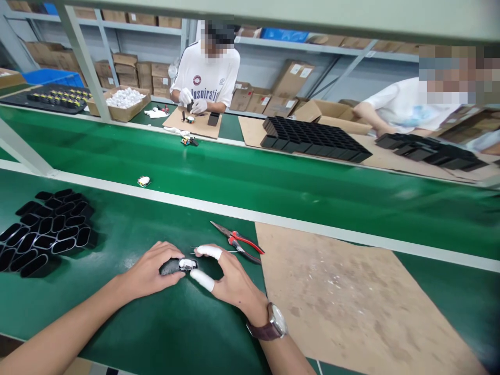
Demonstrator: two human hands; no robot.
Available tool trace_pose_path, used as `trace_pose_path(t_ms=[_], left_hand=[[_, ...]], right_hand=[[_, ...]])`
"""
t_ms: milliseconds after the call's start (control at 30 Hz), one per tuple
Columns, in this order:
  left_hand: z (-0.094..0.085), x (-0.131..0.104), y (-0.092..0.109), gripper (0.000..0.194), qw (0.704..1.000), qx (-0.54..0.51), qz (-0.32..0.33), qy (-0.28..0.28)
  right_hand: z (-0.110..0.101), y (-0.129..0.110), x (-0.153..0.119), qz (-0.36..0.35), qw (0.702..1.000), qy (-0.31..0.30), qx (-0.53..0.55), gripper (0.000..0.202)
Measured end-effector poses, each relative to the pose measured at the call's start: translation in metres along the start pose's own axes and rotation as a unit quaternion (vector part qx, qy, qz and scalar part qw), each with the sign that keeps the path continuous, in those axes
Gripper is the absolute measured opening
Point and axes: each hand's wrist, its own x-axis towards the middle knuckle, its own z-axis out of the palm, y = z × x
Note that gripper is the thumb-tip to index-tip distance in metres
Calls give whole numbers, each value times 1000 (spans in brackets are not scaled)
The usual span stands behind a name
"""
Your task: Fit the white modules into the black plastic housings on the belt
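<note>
A small black oval case (pixel 188 269) with a white top sits between my two hands above the green bench. My left hand (pixel 154 266) curls its thumb and forefinger around the left side of it. From the other side, my right hand (pixel 230 276) closes on it with thumb and forefinger, both wrapped in white finger covers. Part of the case is hidden by the fingertips. Just beyond my right hand lie long-nose pliers (pixel 233 237) with red and black handles, jaws pointing away to the left. A thin metal rod pokes out behind my right forefinger.
Black oval sleeves (pixel 58 224) stand clustered at left. A stained cardboard sheet (pixel 351 297) covers the right side. Across the green conveyor (pixel 250 179), which carries a white-topped part (pixel 144 180), two people work beside black case rows (pixel 312 138). A slanted post (pixel 88 62) rises at left.
</note>
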Motion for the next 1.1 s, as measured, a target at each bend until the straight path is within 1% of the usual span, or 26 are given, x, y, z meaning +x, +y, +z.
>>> trace_pose_path(t_ms=[67,133,167,233,333,400,533,633,700,767,800,867,933,1000,1067,1100], left_hand=[[-1,-2,1,41,1000,19,7,-4],[-1,-4,1,42,998,35,43,-4],[-1,-4,1,38,997,41,69,-3],[1,-3,1,27,992,45,114,-1],[5,0,0,21,989,23,144,13],[7,2,2,21,987,8,155,34],[11,2,8,22,985,-6,159,72],[13,2,11,21,987,-17,132,90],[10,8,6,16,987,-10,107,119],[1,22,-5,9,986,19,58,156],[-8,32,-13,9,984,37,25,174],[-31,58,-35,15,974,72,-41,212],[-59,87,-61,19,960,97,-80,250],[-85,113,-86,19,943,123,-120,285],[-104,132,-106,15,926,150,-155,311],[-108,138,-113,13,919,162,-167,318]], right_hand=[[-5,4,1,-7,998,35,-50,28],[-9,8,3,-14,991,45,-124,28],[-11,10,4,-16,987,36,-158,28],[-12,13,4,-9,978,-2,-209,29],[-9,14,4,15,965,-53,-256,29],[-6,14,3,23,959,-69,-275,32],[-1,16,3,22,953,-77,-293,40],[-1,22,4,22,942,-59,-329,45],[-1,26,4,28,934,-43,-355,45],[0,29,3,37,928,-31,-369,43],[1,30,3,40,926,-27,-374,44],[2,30,3,44,923,-21,-383,48],[4,30,3,46,918,-16,-393,51],[6,30,3,51,915,-13,-401,52],[7,30,2,59,913,-12,-404,53],[7,30,2,63,912,-12,-405,53]])
